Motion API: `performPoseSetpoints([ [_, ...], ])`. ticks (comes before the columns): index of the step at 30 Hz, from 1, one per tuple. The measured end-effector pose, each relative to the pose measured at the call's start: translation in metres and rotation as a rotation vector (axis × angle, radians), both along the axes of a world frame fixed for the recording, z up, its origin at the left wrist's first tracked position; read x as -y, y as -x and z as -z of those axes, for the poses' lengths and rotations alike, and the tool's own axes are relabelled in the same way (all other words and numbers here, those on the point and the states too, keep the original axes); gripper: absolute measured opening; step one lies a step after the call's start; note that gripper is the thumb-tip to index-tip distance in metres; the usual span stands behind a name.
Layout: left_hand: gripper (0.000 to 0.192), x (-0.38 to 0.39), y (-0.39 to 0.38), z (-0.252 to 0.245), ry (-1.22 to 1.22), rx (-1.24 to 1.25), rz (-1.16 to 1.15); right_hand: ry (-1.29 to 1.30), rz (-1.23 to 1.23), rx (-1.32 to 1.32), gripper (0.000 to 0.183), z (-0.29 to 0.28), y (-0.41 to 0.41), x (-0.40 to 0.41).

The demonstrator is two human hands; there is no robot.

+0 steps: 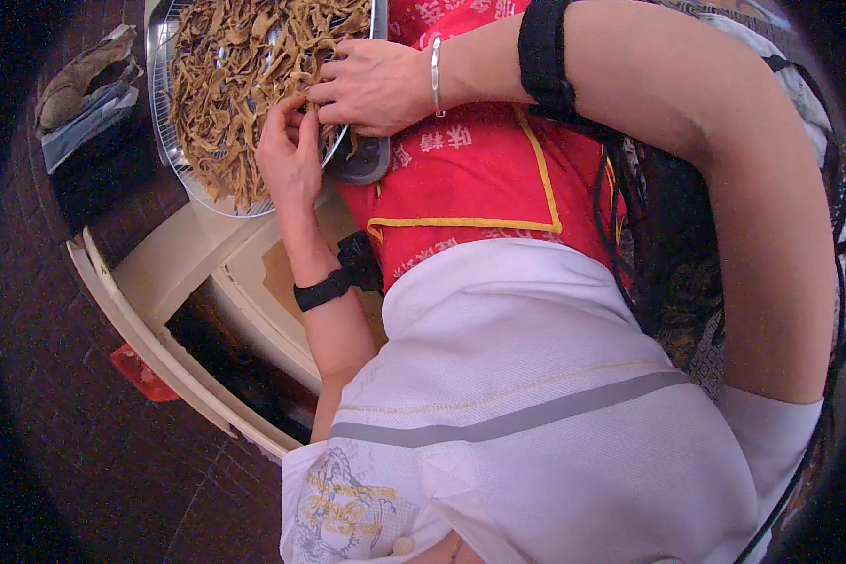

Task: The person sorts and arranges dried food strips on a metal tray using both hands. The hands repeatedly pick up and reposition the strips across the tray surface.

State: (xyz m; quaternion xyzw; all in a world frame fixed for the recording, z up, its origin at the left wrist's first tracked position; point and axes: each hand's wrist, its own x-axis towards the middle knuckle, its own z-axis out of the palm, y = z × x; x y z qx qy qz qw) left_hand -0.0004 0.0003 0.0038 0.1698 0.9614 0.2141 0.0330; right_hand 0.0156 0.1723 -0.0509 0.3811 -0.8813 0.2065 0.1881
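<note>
A wire mesh tray with a shiny metal rim (156, 106) is heaped with thin, brown, shrivelled dried strips (218, 106); their exact kind cannot be told. My left hand (289, 155) is over the tray's near right part, thumb and forefinger pinched together at what looks like a small brown strip. Coming from the right, my right hand (381, 84) lies over the tray's right edge, its fingertips meeting those of my left hand. Its fingers are bent, and what they grip is mostly hidden. A silver bangle (435, 77) circles my right wrist.
Below the tray is cream-coloured furniture (176, 247) with a curved edge. A dark grey rounded object (366, 166) shows under the tray's right rim. A red object (144, 374) lies on the dark floor; a brown item with crumpled plastic (88, 92) is at upper left. A red apron (465, 176) covers my lap.
</note>
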Motion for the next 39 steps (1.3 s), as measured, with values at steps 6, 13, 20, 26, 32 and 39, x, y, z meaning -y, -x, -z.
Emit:
performPoseSetpoints([
  [6,0.022,0.0005,0.0006,0.0006,-0.002,-0.017,0.016,0.000,0.004,-0.005,0.030,-0.0005,-0.0001,-0.0004],
  [13,0.022,0.0019,0.0013,0.0020,-0.026,-0.002,0.013,0.027,-0.006,-0.005,0.027,-0.0007,0.0002,-0.0006],
  [20,0.022,0.0009,0.0004,0.0014,-0.003,-0.009,0.004,0.025,-0.004,-0.014,0.026,-0.0009,-0.0001,-0.0008],
  [26,0.023,-0.0018,-0.0004,-0.0015,0.019,-0.015,0.012,0.056,-0.005,-0.037,0.026,0.0023,0.0007,-0.0004],
  [32,0.023,0.0019,0.0005,0.0014,0.002,-0.003,0.005,0.029,0.000,-0.014,0.027,0.0006,0.0001,-0.0001],
  [39,0.023,-0.0002,0.0000,-0.0005,0.007,0.021,-0.013,0.023,0.002,-0.022,0.028,0.0002,0.0002,-0.0003],
])
